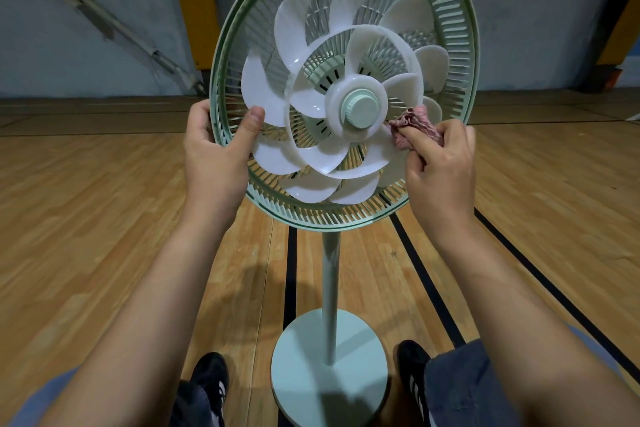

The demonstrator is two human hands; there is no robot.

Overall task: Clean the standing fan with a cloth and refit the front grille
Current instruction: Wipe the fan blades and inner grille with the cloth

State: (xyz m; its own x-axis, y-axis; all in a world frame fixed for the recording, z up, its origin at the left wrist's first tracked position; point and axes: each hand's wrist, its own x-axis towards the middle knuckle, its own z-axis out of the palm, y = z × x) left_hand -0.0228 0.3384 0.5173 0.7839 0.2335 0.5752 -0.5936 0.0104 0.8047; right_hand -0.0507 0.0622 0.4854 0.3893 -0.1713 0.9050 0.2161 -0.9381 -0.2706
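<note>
A pale green standing fan stands in front of me, its white blades (298, 28) uncovered inside the green rear grille (460, 31); no front grille is in view. My left hand (214, 149) grips the grille's left rim, fingers behind it, thumb pressed on a blade. My right hand (440, 166) holds a bunched pink cloth (415, 121) against a blade just right of the green hub cap (362, 109).
The fan's pole (330, 288) runs down to a round base (329, 364) on the wooden floor, between my two black shoes (209, 381). Black floor lines run past the base. A grey wall with yellow padding (194, 3) stands behind.
</note>
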